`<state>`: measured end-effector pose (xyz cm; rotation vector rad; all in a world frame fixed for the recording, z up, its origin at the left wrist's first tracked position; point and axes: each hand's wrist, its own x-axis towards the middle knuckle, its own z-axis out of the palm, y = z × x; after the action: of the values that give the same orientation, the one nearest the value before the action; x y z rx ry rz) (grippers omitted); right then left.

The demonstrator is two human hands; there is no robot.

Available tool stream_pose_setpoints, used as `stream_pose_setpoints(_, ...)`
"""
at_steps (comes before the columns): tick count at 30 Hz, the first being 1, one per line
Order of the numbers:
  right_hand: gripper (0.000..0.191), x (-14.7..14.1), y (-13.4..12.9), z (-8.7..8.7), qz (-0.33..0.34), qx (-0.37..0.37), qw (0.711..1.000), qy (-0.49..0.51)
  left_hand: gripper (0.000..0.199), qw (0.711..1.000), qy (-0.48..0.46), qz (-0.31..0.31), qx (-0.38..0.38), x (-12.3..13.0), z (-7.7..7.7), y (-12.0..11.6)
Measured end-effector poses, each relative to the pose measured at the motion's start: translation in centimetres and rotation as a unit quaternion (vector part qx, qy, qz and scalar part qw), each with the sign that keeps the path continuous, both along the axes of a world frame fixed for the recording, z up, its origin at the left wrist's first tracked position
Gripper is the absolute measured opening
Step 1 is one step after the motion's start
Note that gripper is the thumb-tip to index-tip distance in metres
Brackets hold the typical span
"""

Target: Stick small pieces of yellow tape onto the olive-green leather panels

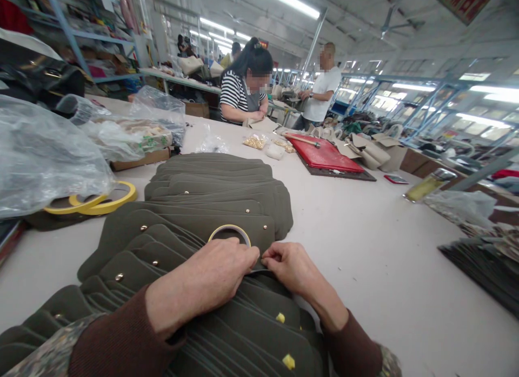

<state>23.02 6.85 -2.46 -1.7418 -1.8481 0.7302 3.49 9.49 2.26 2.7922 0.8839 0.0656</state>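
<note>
1. Tape (230,227): over the panels (211,174), partly behind the left hand (219,271); likely light and firm, best held by its rim.
2. Panels: overlapping across the table (344,226); probably thin, bendy, best lifted by an edge.
3. Left hand: palm down, fingers curled, seemingly around the tape.
4. Right hand (290,263): just beside it, thumb and finger pinched; anything between them, I cannot tell.

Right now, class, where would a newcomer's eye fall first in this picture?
Probably the dark green panels fanned across the foreground, with the left hand and right hand close together over them. Farther back, right of centre, the bright red slab stands out on the pale table. Yellow tape rolls also catch the eye at the left.
</note>
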Motion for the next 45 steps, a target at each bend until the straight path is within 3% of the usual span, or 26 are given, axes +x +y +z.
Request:
stream_pose_setpoints(2, 0.011, 0.2, 0.1, 0.0, -0.042, -0.03, 0.998, 0.033, 0.019, 1.0, -0.001, 0.001, 0.002, 0.0, 0.0, 0.0)
stream_pose_setpoints(4, 0.021, 0.7, 0.1, 0.0, -0.083, -0.109, 0.984, 0.114, 0.019, 1.0, -0.001, 0.002, 0.001, 0.0, 0.0, 0.0)
stream_pose_setpoints(6, 0.015, 1.3, 0.1, -0.1, -0.088, -0.186, 0.959, 0.196, 0.018, 1.0, -0.001, 0.001, 0.001, 0.0, 0.0, 0.1)
stream_pose_setpoints(8, 0.004, 1.7, 0.1, -0.1, -0.061, -0.215, 0.948, 0.228, 0.018, 1.0, -0.001, -0.001, 0.003, 0.0, 0.0, 0.1)
stream_pose_setpoints(13, 0.01, 1.4, -0.1, -0.4, 0.004, -0.122, 0.983, 0.137, 0.018, 1.0, 0.0, 0.0, 0.002, 0.1, 0.0, 0.1)
stream_pose_setpoints(19, 0.014, 0.2, 0.1, -0.6, -0.009, -0.011, 1.0, 0.026, 0.015, 0.999, -0.037, 0.014, 0.007, -0.1, -1.0, 0.6)
stream_pose_setpoints(23, 0.015, 0.5, 0.1, -0.5, 0.012, -0.026, 1.0, 0.003, 0.016, 0.993, -0.111, 0.034, 0.03, -0.1, -1.4, 0.7)
stream_pose_setpoints(27, 0.018, 1.4, 0.0, 0.1, 0.09, -0.089, 0.991, 0.035, 0.015, 0.982, -0.183, 0.034, -0.02, 0.0, -1.3, 0.7)
stream_pose_setpoints(29, 0.018, 1.6, 0.0, 0.7, 0.08, -0.059, 0.993, 0.061, 0.017, 0.981, -0.186, 0.034, -0.036, 0.0, -1.1, 0.6)
stream_pose_setpoints(32, 0.017, 1.2, -0.3, 1.5, 0.03, 0.056, 0.989, 0.132, 0.026, 0.982, -0.177, 0.031, -0.052, -0.1, -0.9, 0.4)
stream_pose_setpoints(35, 0.017, 0.5, -0.6, 2.4, 0.06, 0.149, 0.973, 0.163, 0.036, 0.984, -0.163, 0.038, -0.066, -0.2, -0.7, 0.2)
stream_pose_setpoints(40, 0.012, -0.4, -1.0, 2.8, 0.111, 0.244, 0.957, 0.111, 0.029, 0.987, -0.138, 0.059, -0.057, 0.1, -1.0, 0.0)
stream_pose_setpoints(45, 0.014, -1.0, -0.9, 2.1, 0.098, 0.311, 0.944, 0.054, 0.019, 0.989, -0.131, 0.065, -0.033, 0.2, -1.6, 0.2)
